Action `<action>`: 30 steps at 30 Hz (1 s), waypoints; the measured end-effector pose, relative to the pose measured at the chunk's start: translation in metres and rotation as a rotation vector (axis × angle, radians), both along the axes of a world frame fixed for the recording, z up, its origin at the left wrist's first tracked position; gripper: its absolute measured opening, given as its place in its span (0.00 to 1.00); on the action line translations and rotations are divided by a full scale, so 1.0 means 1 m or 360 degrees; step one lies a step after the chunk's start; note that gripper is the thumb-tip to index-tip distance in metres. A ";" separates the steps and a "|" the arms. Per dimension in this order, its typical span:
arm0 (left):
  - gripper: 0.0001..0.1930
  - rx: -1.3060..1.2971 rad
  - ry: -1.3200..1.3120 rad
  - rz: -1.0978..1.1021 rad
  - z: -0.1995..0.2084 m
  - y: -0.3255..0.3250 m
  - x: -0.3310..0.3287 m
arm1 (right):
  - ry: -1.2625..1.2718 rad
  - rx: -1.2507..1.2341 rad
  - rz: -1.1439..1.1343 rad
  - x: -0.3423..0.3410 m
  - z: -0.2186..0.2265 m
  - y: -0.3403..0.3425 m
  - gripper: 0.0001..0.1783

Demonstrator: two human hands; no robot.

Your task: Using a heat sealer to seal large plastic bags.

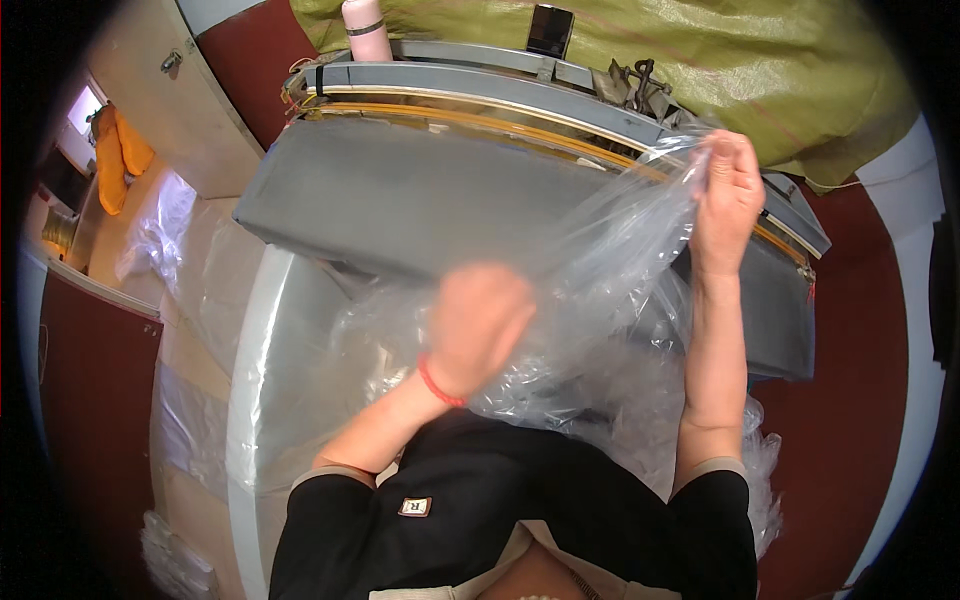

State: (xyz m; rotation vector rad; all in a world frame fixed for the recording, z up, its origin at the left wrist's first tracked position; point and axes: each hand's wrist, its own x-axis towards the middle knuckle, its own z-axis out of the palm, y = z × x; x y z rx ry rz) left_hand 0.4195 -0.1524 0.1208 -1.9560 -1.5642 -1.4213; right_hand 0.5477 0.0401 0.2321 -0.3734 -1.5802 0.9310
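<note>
My right hand is raised at the right end of a long grey machine, its fingers closed on a gathered end of clear plastic film. From there the film hangs in folds across the machine's front and over my lap. My left hand, with a red band on its wrist, is over the film near the front edge of the machine's dark grey flat surface. Motion blurs its fingers, so I cannot make out whether it grips the film. Along the back of that surface runs a metal bar with orange strips below it.
A pink bottle and a dark phone stand behind the bar. Beside them is a dark metal clamp-like part. Green woven sheeting covers the back. More plastic film hangs at the left, near an open door.
</note>
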 end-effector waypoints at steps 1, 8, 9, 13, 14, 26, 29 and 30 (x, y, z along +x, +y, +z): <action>0.08 0.0205 -0.0060 0.0292 0.012 0.019 -0.011 | -0.0003 -0.0005 -0.0020 0.007 0.004 0.000 0.12; 0.03 -0.1631 -0.0543 -0.0717 -0.071 -0.027 -0.047 | 0.0049 0.0116 -0.0669 0.073 0.007 0.039 0.11; 0.04 -0.1705 -0.0640 -0.0809 -0.083 -0.043 -0.058 | 0.0012 0.0124 -0.0803 0.096 0.004 0.053 0.11; 0.05 -0.2163 -0.0787 -0.0274 -0.136 -0.126 -0.143 | -0.0197 -0.0021 -0.1198 0.183 -0.032 0.103 0.13; 0.04 -0.2143 -0.0633 -0.0041 -0.132 -0.140 -0.174 | -0.0197 -0.0028 -0.1201 0.199 -0.041 0.108 0.13; 0.07 0.0771 0.0557 0.0971 0.146 -0.015 -0.219 | -0.0495 -0.0394 -0.1583 0.277 -0.160 0.185 0.16; 0.10 -0.1001 0.1080 0.0825 0.042 -0.015 -0.172 | -0.0704 -0.0190 -0.1844 0.364 -0.184 0.209 0.17; 0.16 -0.0998 0.0818 0.0695 0.013 -0.006 -0.181 | -0.0765 -0.0176 -0.1934 0.393 -0.190 0.218 0.18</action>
